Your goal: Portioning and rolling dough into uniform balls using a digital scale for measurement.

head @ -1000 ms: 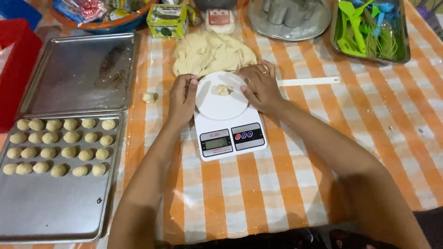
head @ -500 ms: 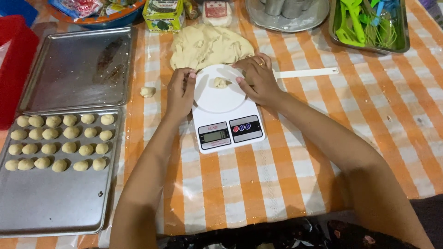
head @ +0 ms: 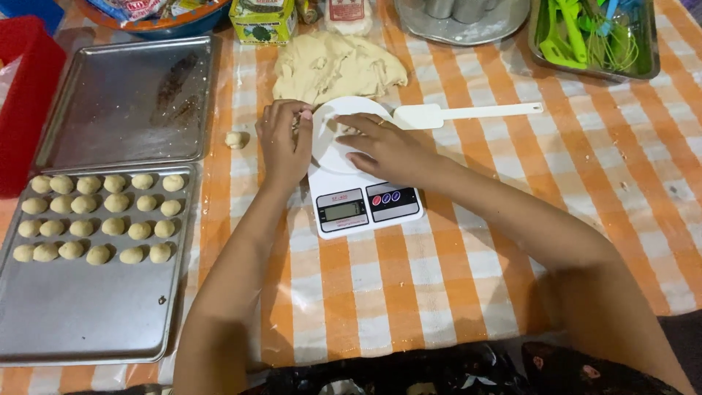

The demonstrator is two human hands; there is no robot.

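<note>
A white digital kitchen scale (head: 365, 211) stands on the orange checked cloth, with a round white plate (head: 330, 152) on top. My right hand (head: 386, 146) lies flat across the plate, and its fingertips rest by a small dough piece (head: 348, 130). My left hand (head: 284, 140) is at the plate's left edge, with its fingers curled around a pale bit of dough. A big lump of dough (head: 338, 64) sits just beyond the scale. A white spatula (head: 461, 113) lies to the right of the plate.
At the left, a metal tray (head: 88, 314) holds several rows of dough balls (head: 99, 219), and a bare tray (head: 124, 102) lies beyond it. One loose dough ball (head: 235, 139) lies between them and the scale. Red container (head: 22, 102) far left; tray of green utensils (head: 592, 36) far right.
My right hand has slid left over the plate and now covers most of it. My left hand's fingers have curled in at the plate's edge. The view has shifted slightly.
</note>
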